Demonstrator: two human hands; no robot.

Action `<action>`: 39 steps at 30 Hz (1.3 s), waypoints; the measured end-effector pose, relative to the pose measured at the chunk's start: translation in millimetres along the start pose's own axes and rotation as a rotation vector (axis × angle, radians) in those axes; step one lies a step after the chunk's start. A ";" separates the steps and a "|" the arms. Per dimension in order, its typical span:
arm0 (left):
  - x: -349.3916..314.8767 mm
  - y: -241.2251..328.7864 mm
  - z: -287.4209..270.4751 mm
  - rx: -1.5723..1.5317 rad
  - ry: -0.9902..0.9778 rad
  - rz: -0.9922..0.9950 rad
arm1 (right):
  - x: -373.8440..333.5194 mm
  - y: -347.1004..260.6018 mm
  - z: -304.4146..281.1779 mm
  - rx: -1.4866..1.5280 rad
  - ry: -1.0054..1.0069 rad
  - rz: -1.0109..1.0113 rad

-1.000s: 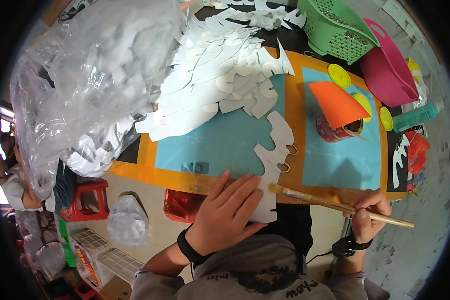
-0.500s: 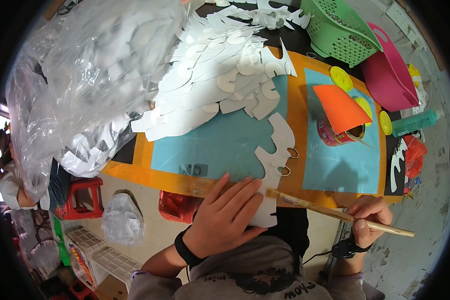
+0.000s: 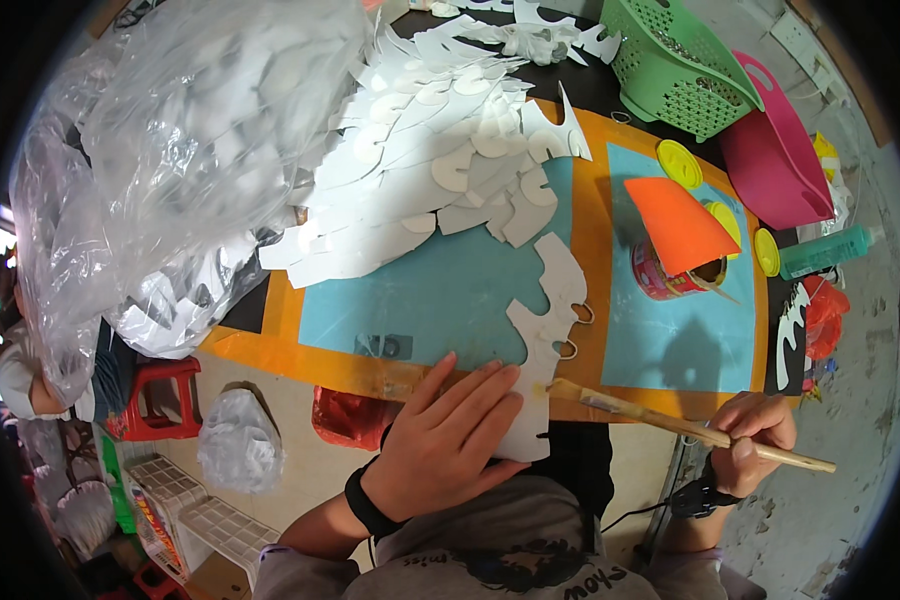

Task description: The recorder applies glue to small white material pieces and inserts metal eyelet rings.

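A white foam-like cut-out with a notched, wavy edge lies across the table's near edge. My left hand rests flat on its lower left side, fingers stretched. Between thumb and fingers, my right hand grips a wooden-handled brush. The bristles are at the cut-out's right edge, by a faint yellowish smear. Two small loops, perhaps elastic, stick out from that edge. Farther right stands a red can, partly covered by a curved orange sheet.
White cut-outs pile up at the back beside a big clear plastic bag. Baskets in green and pink stand back right, near yellow lids and a teal bottle. A red stool is at left.
The brush tip has slid slightly right, from the cut-out's surface to its edge. My right hand has shifted a little right with it. My left hand stays on the cut-out.
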State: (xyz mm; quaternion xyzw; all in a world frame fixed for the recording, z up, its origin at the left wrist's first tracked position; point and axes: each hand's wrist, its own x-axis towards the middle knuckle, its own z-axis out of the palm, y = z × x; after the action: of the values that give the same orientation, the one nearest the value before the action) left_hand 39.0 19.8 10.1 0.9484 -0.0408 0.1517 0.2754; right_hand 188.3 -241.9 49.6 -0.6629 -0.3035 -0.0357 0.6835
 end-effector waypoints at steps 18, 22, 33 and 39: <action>-0.3 -0.3 -0.5 -0.017 0.007 -0.006 | 3.0 3.8 3.1 -0.174 -0.010 -0.119; -1.2 -0.7 0.2 -0.017 0.008 -0.009 | 1.9 3.1 7.7 -0.103 -0.027 -0.113; 0.1 -0.3 -0.7 -0.028 0.012 -0.005 | -1.6 0.0 6.6 -0.115 -0.008 -0.038; 0.5 -0.2 -1.4 -0.017 0.026 0.004 | -4.3 0.6 -4.7 -0.081 0.075 -0.024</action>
State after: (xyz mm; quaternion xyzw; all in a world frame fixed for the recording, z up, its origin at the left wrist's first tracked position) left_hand 39.2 20.7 11.3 0.9439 -0.0406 0.1640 0.2838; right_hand 186.8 -247.8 47.4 -0.6845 -0.2840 -0.0812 0.6665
